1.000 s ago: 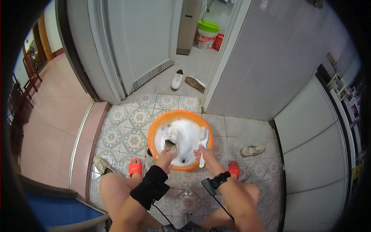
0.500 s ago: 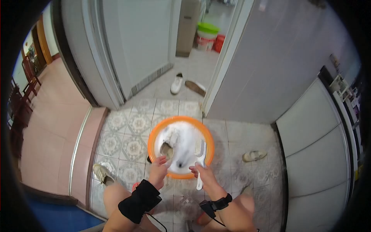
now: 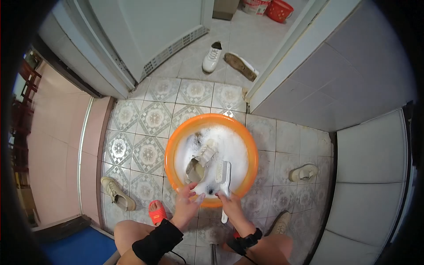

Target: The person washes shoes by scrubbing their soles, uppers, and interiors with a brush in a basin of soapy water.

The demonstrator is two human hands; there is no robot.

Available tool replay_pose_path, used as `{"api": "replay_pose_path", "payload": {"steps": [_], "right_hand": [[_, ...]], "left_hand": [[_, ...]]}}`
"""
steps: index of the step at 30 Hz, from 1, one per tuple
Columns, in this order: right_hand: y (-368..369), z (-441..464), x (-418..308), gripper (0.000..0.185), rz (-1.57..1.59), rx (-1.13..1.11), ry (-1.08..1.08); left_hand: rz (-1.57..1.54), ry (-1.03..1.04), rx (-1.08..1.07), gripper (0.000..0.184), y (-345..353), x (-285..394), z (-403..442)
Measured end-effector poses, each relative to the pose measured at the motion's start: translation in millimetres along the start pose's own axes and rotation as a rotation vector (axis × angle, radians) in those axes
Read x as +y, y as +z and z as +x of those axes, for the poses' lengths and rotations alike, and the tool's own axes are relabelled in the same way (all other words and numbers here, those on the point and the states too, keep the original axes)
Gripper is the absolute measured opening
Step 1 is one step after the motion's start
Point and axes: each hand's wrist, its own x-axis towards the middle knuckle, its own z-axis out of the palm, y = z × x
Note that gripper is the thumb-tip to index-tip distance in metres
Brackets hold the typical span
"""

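Observation:
An orange basin (image 3: 251, 152) of white suds sits on the tiles in front of me. In the foam lies a wet, light-coloured shoe (image 3: 206, 153), its dark opening turned toward me. My right hand (image 3: 230, 207) grips the handle of a white scrubbing brush (image 3: 225, 181), bristles facing left, over the basin's near right part. Close to the shoe's heel, my left hand (image 3: 187, 204) has its fingers apart and holds nothing; whether a fingertip touches the shoe I cannot tell. A small dark patch (image 3: 210, 191) shows in the suds between my hands.
Loose beige shoes stand at left (image 3: 117, 193), right (image 3: 304, 172) and near right (image 3: 281, 223). A white shoe (image 3: 213, 58) and an overturned one (image 3: 240, 66) lie by the doorway. A red slipper (image 3: 157, 213) is on my foot. White cabinets (image 3: 369, 159) line the right side.
My view has tilted down, so the basin looks larger and nearer. The shoe's laced front now shows more clearly above the foam. The brush stays in my right hand.

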Motion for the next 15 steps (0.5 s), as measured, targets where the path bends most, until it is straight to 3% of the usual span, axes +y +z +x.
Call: {"api": "replay_pose_path", "payload": {"steps": [5, 8, 11, 13, 15], "right_hand": [[9, -12, -32, 0.033, -0.137, 0.015, 0.146], [15, -33, -40, 0.031, -0.178, -0.095, 0.294], [20, -48, -14, 0.029, -0.085, 0.009, -0.027], [3, -59, -31, 0.028, -0.167, 0.037, 0.014], [-23, -68, -43, 0.027, -0.254, 0.066, 0.054]], "left_hand": [[0.039, -0.095, -0.007, 0.044, -5, -20, -5], [0.028, -0.156, 0.0, 0.043, -9, -33, -18], [-0.062, -0.193, 0.001, 0.042, -10, -51, -28], [-0.153, -0.227, -0.032, 0.041, -17, -54, -42], [0.03, -0.235, -0.003, 0.039, -26, -54, -56]]}}
